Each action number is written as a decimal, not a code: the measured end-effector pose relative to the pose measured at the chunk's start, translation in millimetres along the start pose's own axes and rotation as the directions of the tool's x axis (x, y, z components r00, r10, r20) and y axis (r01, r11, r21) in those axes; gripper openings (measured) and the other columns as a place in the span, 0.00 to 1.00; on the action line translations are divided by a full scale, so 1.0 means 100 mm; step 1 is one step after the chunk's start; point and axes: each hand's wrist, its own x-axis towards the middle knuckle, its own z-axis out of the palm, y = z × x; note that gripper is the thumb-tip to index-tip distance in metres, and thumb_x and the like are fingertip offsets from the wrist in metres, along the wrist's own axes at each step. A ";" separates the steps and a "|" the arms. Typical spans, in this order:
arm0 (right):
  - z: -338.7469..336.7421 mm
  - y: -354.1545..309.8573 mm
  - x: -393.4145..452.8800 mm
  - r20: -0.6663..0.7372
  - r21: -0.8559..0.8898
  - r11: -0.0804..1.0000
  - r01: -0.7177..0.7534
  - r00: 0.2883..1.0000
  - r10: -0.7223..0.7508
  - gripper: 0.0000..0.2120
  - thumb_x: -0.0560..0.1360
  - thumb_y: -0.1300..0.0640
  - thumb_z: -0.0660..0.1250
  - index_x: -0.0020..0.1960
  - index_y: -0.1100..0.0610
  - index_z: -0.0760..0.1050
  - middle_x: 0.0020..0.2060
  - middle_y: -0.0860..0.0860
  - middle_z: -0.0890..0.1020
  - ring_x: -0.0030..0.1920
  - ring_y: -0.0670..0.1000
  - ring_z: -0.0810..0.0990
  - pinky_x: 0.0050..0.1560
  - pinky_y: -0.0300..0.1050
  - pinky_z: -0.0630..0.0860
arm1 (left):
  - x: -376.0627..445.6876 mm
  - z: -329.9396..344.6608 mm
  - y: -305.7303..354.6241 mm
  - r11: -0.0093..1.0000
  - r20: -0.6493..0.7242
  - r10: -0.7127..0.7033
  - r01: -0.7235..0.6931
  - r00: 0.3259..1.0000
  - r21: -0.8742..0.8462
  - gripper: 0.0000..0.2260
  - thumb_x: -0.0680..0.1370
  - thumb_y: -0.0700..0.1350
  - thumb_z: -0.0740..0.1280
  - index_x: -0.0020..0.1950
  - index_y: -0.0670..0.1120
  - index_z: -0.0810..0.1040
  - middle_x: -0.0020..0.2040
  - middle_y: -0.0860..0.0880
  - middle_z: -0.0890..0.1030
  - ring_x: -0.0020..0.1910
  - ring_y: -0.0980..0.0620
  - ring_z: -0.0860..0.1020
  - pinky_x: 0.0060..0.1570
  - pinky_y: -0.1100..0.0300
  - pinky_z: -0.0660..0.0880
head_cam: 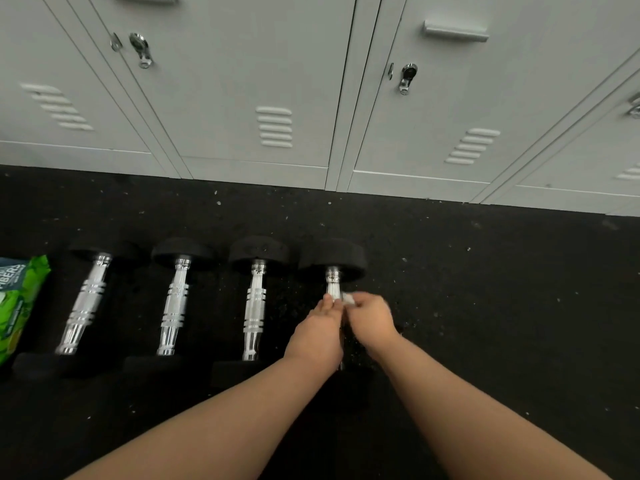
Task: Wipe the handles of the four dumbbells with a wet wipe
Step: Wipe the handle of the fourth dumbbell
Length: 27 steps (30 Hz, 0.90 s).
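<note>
Several dumbbells with black heads and chrome handles lie side by side on the black floor: the leftmost dumbbell (85, 303), the second dumbbell (175, 303), the third dumbbell (254, 308) and the rightmost dumbbell (334, 278). Both my hands are on the rightmost handle. My left hand (317, 332) holds the handle from the left. My right hand (369, 315) grips a white wet wipe (347, 298) against the handle's right side. Most of that handle and its near head are hidden under my hands and forearms.
A green pack of wipes (19, 303) lies at the left edge beside the leftmost dumbbell. A row of pale grey lockers (242, 81) stands along the back. Speckled black floor (502, 289) stretches out to the right of the dumbbells.
</note>
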 end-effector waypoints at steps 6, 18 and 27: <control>-0.19 0.10 0.08 0.168 0.098 0.981 -0.169 0.974 0.151 0.15 0.73 0.73 0.57 0.42 0.61 0.80 0.33 0.55 0.80 0.35 0.52 0.77 0.33 0.40 0.73 | 0.04 -0.01 -0.02 0.989 0.048 0.020 -0.026 0.999 0.147 0.33 0.78 0.40 0.62 0.78 0.44 0.46 0.79 0.43 0.48 0.78 0.51 0.48 0.76 0.52 0.41; -0.13 0.23 0.07 0.441 -0.196 0.923 -0.332 0.811 0.385 0.13 0.75 0.68 0.54 0.48 0.62 0.78 0.32 0.53 0.78 0.31 0.49 0.74 0.36 0.43 0.73 | 0.08 -0.02 0.10 0.980 0.103 -0.002 -0.018 0.995 0.198 0.35 0.78 0.41 0.63 0.78 0.41 0.45 0.78 0.40 0.47 0.78 0.47 0.47 0.76 0.52 0.42; -0.06 -0.11 0.15 -0.149 -0.221 0.953 0.207 0.958 -0.243 0.09 0.76 0.63 0.64 0.50 0.59 0.83 0.41 0.50 0.80 0.41 0.46 0.77 0.42 0.34 0.70 | -0.02 -0.01 0.09 0.997 -0.018 0.030 -0.029 0.999 0.067 0.30 0.79 0.38 0.60 0.78 0.44 0.48 0.78 0.43 0.50 0.78 0.49 0.50 0.76 0.56 0.46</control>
